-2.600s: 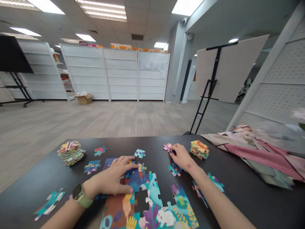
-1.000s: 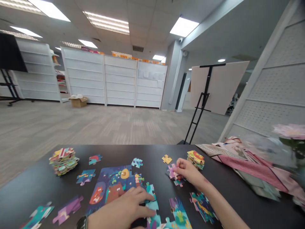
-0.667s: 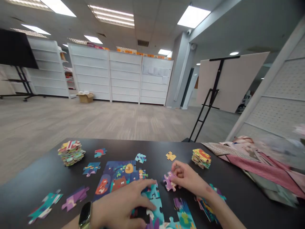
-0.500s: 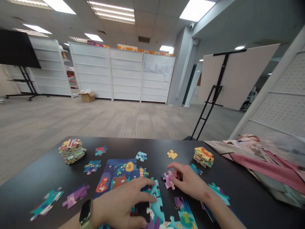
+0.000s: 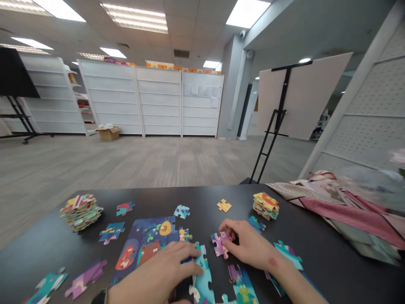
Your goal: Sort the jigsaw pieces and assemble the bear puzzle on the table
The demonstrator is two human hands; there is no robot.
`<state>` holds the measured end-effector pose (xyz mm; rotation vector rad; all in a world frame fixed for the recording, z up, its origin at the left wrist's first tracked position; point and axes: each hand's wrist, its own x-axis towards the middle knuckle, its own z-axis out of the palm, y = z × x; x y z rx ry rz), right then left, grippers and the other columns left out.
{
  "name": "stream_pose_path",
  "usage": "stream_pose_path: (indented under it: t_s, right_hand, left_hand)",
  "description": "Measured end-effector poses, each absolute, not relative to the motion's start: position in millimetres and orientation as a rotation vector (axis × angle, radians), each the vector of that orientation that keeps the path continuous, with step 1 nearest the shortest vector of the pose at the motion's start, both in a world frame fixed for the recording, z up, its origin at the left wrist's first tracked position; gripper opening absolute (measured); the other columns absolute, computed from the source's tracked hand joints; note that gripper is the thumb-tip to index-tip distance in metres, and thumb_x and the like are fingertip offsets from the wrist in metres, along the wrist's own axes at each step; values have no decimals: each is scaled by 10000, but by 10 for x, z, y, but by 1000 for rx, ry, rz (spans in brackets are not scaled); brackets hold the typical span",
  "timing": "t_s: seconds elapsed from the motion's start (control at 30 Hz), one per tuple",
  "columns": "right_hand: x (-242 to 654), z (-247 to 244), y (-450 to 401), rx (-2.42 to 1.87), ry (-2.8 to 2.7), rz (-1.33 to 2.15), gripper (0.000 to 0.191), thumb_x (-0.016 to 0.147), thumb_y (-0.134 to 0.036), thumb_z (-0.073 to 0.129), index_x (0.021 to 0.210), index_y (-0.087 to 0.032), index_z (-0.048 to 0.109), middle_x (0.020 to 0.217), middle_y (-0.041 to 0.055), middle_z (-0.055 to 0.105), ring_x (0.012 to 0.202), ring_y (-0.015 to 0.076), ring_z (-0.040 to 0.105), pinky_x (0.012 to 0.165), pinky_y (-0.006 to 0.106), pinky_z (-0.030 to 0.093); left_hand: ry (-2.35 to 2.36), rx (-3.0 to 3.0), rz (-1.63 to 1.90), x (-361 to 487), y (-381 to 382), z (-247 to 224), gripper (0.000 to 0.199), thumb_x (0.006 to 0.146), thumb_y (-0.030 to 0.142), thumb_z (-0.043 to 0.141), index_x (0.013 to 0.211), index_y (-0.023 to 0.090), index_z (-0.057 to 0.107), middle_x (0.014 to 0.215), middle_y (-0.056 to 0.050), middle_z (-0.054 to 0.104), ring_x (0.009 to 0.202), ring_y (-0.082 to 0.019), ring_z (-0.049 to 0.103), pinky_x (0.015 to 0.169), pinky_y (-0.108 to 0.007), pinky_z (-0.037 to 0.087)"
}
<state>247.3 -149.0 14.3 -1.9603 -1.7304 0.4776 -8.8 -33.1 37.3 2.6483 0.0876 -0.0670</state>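
My left hand (image 5: 172, 264) lies over the joined puzzle, fingers stretched out, with its fingertips on a teal puzzle piece (image 5: 205, 280). Its thumb is partly cut off by the lower edge. Between the thumb and fingers of my right hand (image 5: 242, 240) is a purple puzzle piece (image 5: 220, 245), at the table surface just right of the teal strip. A dark blue section with a bear and a fox (image 5: 147, 236) is partly covered by my left hand. Below my right hand is a blue-green section with a small green figure (image 5: 243, 287).
Loose pieces lie around, among them a yellow piece (image 5: 224, 205), a light blue piece (image 5: 182, 211) and a purple piece (image 5: 85, 279). Stacks of pieces stand at left (image 5: 81, 212) and right (image 5: 266, 206). A pink cloth bundle (image 5: 335, 207) lies along the right side of the black table (image 5: 152, 196).
The view has shifted a little, so most things sit farther left in it. Both hands stay almost in place over the puzzle, the right still on the purple piece.
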Motion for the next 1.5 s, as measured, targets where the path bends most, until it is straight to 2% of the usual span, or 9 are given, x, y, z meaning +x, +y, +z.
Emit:
stream_pose_path:
  t_s: [0.33, 0.5, 0.7, 0.8, 0.9, 1.07, 1.2, 1.33, 1.5]
  right_hand:
    - [2472, 151, -1485, -1961, -1726, 505, 121, 843, -230, 589, 937, -236, 665, 755, -33, 637, 719, 149, 591, 665, 252, 411]
    - [2480, 115, -1463, -1953, -1724, 430, 108, 805, -199, 605, 897, -226, 655, 825, -16, 641, 790, 161, 597, 726, 268, 429]
    - [2391, 50, -1446, -1967, -1712, 314, 83, 801, -193, 607, 869, -219, 645, 926, 15, 627, 900, 184, 600, 803, 293, 444]
    - [2508, 61, -1458, -1949, -1673, 271, 139, 838, -183, 563, 948, -225, 636, 951, 19, 647, 914, 179, 611, 823, 286, 458]
    - [2838, 137, -1532, -2013, -1532, 181, 294, 903, -122, 398, 1032, -219, 644, 935, 28, 674, 889, 169, 635, 832, 293, 467]
    - [3273, 255, -1688, -2150, -1398, 125, 359, 818, -62, 379, 928, -187, 697, 837, 44, 685, 805, 188, 646, 771, 319, 478]
    - [3108, 216, -1659, -2086, -1538, 213, 309, 822, -126, 496, 1012, -209, 724, 984, 47, 727, 946, 207, 659, 888, 325, 484]
    - [3007, 143, -1664, -2065, -1678, 325, 444, 772, -46, 481, 1107, -237, 701, 1133, 41, 705, 1104, 209, 624, 1005, 334, 452]
    - [3167, 119, -1765, -2167, -1615, 411, 508, 772, -128, 603, 1272, -209, 642, 1313, 90, 641, 1267, 260, 549, 1128, 401, 374]
  left_hand:
    - [22, 2690, 94, -69, -302, 203, 419, 846, 253, 735, 1252, 307, 649, 1418, -43, 583, 1297, -315, 537, 1089, -455, 466]
    - [43, 2767, 74, 28, -302, 5, 260, 906, 156, 610, 1149, 247, 620, 1452, -65, 546, 1334, -306, 491, 1094, -464, 441]
    - [1, 2788, 106, 87, -214, -309, 245, 908, 218, 646, 1140, 258, 579, 1433, -69, 543, 1310, -315, 495, 1058, -459, 448]
    - [-54, 2788, 173, 90, -119, -473, 217, 941, 208, 582, 1146, 278, 584, 1437, -48, 545, 1309, -290, 502, 1068, -419, 443]
    - [-91, 2779, 207, 87, -39, -560, 222, 950, 211, 560, 1152, 299, 587, 1458, -29, 543, 1329, -279, 501, 1098, -394, 422]
    - [-60, 2778, 121, 80, 9, -596, 285, 870, 342, 700, 1144, 316, 625, 1503, -37, 508, 1352, -358, 471, 1097, -475, 426]
    - [5, 2833, 86, 55, 7, -588, 402, 816, 305, 733, 1200, 336, 617, 1548, -39, 449, 1369, -387, 438, 1092, -528, 413]
    - [11, 2837, 77, 17, 40, -553, 496, 758, 343, 772, 1222, 344, 599, 1559, -33, 433, 1378, -391, 427, 1100, -514, 399]
    - [14, 2794, 144, -16, 81, -538, 436, 803, 360, 734, 1217, 376, 597, 1543, -12, 455, 1385, -368, 430, 1099, -478, 399]
